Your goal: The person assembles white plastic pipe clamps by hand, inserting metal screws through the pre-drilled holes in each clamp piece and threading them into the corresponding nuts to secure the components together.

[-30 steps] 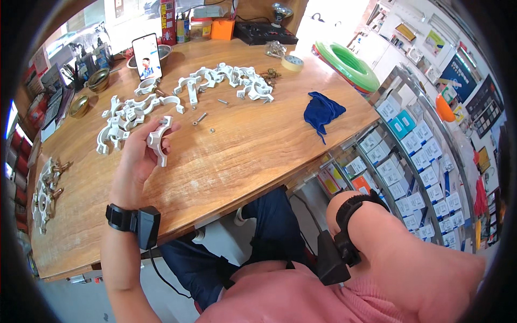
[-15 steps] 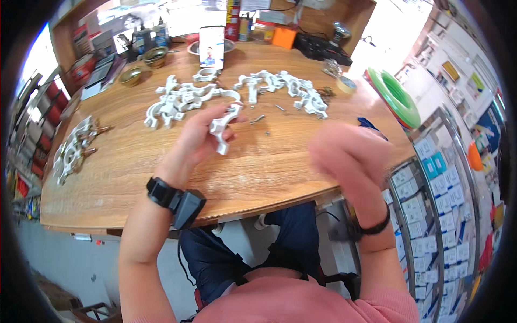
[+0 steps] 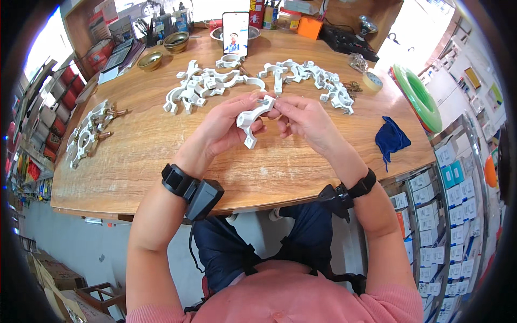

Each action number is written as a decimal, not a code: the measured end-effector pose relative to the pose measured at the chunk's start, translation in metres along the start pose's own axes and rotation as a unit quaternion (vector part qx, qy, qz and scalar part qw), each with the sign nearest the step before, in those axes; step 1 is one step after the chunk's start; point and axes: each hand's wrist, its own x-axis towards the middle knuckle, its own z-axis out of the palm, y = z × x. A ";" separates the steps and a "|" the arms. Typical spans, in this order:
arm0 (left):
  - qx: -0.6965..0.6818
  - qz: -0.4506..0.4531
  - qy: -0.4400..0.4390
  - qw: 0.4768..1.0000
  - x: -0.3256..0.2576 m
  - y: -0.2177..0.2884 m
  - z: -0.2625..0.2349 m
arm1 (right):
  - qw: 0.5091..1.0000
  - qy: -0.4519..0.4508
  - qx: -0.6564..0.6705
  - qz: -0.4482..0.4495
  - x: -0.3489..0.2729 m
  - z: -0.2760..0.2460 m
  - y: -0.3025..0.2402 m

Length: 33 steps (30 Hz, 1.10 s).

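My left hand (image 3: pixel 222 125) is closed around a curved white plastic pipe clamp (image 3: pixel 249 119), held above the table. A thin metal screw (image 3: pixel 262 101) sits at the clamp's upper end. There, my right hand (image 3: pixel 312 123) meets the clamp with thumb and index finger pinched together; whatever small thing lies between them is too hidden to name. Beyond my hands is a pile of white clamps (image 3: pixel 189 91) on the left, and another white clamp group (image 3: pixel 307 72) curves away on the right.
Clamps with brass-coloured ends (image 3: pixel 86 137) lie at the table's left side. A blue cloth pouch (image 3: pixel 392 141) rests near the right edge. Farther back stand a phone (image 3: pixel 236 46), brass bowls (image 3: pixel 149 62), a tape roll (image 3: pixel 372 81) and green coiled tubing (image 3: pixel 413 97).
My right hand has swung in from the right to meet the clamp's upper end. The blue pouch it partly covered now shows. The view has shifted, and my left hand keeps the clamp.
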 end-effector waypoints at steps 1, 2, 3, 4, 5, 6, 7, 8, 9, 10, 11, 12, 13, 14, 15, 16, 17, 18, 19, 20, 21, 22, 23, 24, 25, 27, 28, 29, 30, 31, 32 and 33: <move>-0.015 -0.006 -0.015 1.000 0.000 0.000 0.001 | 1.000 0.000 0.001 0.001 0.000 -0.001 0.003; -0.030 -0.012 -0.031 0.999 0.001 0.000 0.001 | 1.000 -0.006 0.022 0.004 0.000 -0.003 0.005; -0.030 -0.014 -0.031 0.999 0.001 -0.001 0.001 | 0.999 -0.013 0.042 0.007 0.000 -0.004 0.007; -0.003 -0.018 -0.019 1.000 0.001 -0.001 -0.001 | 0.999 -0.012 0.043 0.006 0.000 -0.003 0.008; 0.025 -0.022 -0.009 0.999 0.001 -0.002 -0.002 | 0.999 -0.005 0.045 0.002 0.001 -0.001 0.009; 0.026 -0.023 -0.009 0.999 0.001 -0.002 -0.001 | 0.999 0.001 0.048 -0.002 0.001 -0.001 0.010; 0.024 -0.029 -0.002 0.999 0.001 -0.002 -0.001 | 0.999 0.003 0.048 -0.003 0.000 -0.002 0.010; 0.023 -0.035 0.005 0.999 0.001 -0.002 0.000 | 0.999 0.008 0.030 -0.009 0.000 -0.004 0.011; 0.023 -0.035 0.004 0.999 0.002 -0.004 0.000 | 1.000 0.013 0.012 -0.015 -0.001 -0.005 0.012; 0.039 -0.027 -0.001 0.999 0.003 -0.005 0.000 | 1.000 0.013 0.011 -0.018 -0.001 -0.006 0.013; 0.054 -0.019 -0.007 0.998 0.004 -0.005 0.000 | 1.000 -0.002 0.014 -0.027 -0.002 -0.007 0.016; 0.056 -0.017 -0.009 0.998 0.002 -0.006 0.002 | 0.999 -0.017 0.017 -0.035 -0.003 -0.008 0.017; 0.053 -0.025 -0.002 0.998 0.001 -0.006 0.005 | 0.999 -0.016 0.014 -0.038 -0.003 -0.010 0.018; 0.049 -0.034 0.004 0.998 -0.001 -0.006 0.007 | 0.999 -0.017 -0.004 -0.030 -0.003 -0.012 0.019; 0.045 -0.042 0.011 0.998 0.000 -0.006 0.009 | 0.999 -0.017 -0.023 -0.022 -0.002 -0.014 0.018; 0.043 -0.042 0.011 0.998 0.000 -0.007 0.008 | 0.999 -0.018 -0.023 -0.020 -0.003 -0.015 0.016; 0.071 -0.045 0.014 0.996 0.000 -0.009 0.006 | 0.999 -0.029 -0.038 -0.006 -0.003 -0.015 0.012; 0.099 -0.049 0.016 0.994 0.000 -0.010 0.004 | 0.998 -0.041 -0.052 0.008 -0.004 -0.015 0.009; 0.097 -0.050 0.016 0.994 0.000 -0.009 0.006 | 0.998 -0.040 -0.052 0.011 -0.005 -0.015 0.006; 0.095 -0.051 0.024 0.994 -0.002 -0.006 0.011 | 0.993 -0.038 -0.115 -0.015 -0.007 -0.014 0.004; 0.093 -0.052 0.033 0.994 -0.002 -0.004 0.013 | 0.983 -0.035 -0.177 -0.041 -0.008 -0.015 0.003; 0.091 -0.053 0.034 0.994 -0.003 -0.002 0.010 | 0.983 -0.036 -0.177 -0.038 -0.009 -0.019 0.003; 0.040 -0.013 0.028 0.999 -0.003 0.002 0.005 | 0.959 -0.004 -0.274 -0.073 -0.009 -0.026 0.004; -0.012 0.028 0.021 0.999 -0.003 0.005 0.001 | 0.923 0.029 -0.367 -0.107 -0.009 -0.033 0.004; -0.034 0.056 0.028 0.997 -0.004 0.008 -0.001 | 0.924 0.027 -0.367 -0.105 -0.009 -0.040 0.005; -0.049 0.078 0.062 0.994 -0.005 0.013 0.006 | 0.833 0.084 -0.543 -0.074 -0.006 -0.052 0.009; -0.064 0.100 0.090 0.989 -0.005 0.015 0.010 | 0.832 0.085 -0.543 -0.071 -0.005 -0.054 0.010; -0.061 0.107 0.125 0.984 -0.004 0.015 0.013 | 0.800 0.080 -0.594 -0.031 -0.004 -0.056 0.013; -0.062 0.105 0.124 0.985 -0.003 0.014 0.009 | 0.763 0.075 -0.642 0.008 -0.005 -0.058 0.015; -0.067 0.112 0.123 0.984 -0.002 0.017 0.001 | 0.763 0.074 -0.642 0.006 -0.003 -0.058 0.019; -0.071 0.119 0.123 0.983 -0.002 0.018 -0.003 | 0.740 0.056 -0.670 0.000 0.000 -0.059 0.023; -0.078 0.128 0.164 0.975 -0.003 0.018 -0.005 | 0.716 0.039 -0.697 -0.006 0.001 -0.059 0.024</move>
